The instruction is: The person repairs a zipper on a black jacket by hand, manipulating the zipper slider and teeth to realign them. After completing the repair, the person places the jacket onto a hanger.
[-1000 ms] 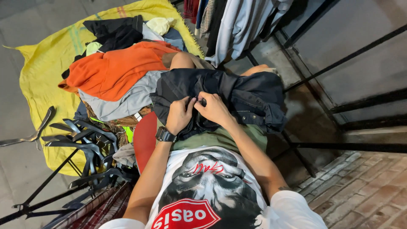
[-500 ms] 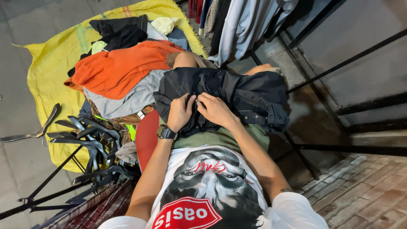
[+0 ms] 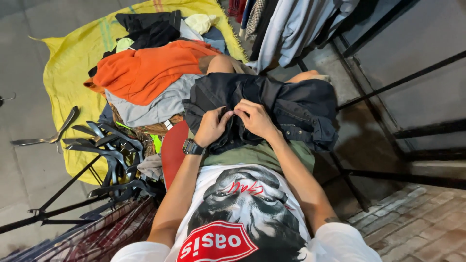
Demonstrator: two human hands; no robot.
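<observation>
Here we see 2 hands meeting on a dark jacket [image 3: 286,104] spread across the lap, its long axis running from 9 o'clock to 3 o'clock, with the bulk of the cloth bunched toward 3 o'clock. Our left hand [image 3: 212,127], with a black watch [image 3: 192,147] on its wrist, has its fingers curled shut, pinching a fold near the jacket's middle; our right hand [image 3: 256,119] sits just beside it at its 3 o'clock, fingers likewise closed on the same fold, thumbs almost touching. Both hands are equally near the cloth, gripping it at its near edge, and the rest of the jacket lies away from the fingers toward 12 o'clock. At 10 o'clock an orange garment [image 3: 150,70] tops a heap on a yellow sheet [image 3: 73,58], and black hangers [image 3: 104,145] lie at 8 o'clock.
</observation>
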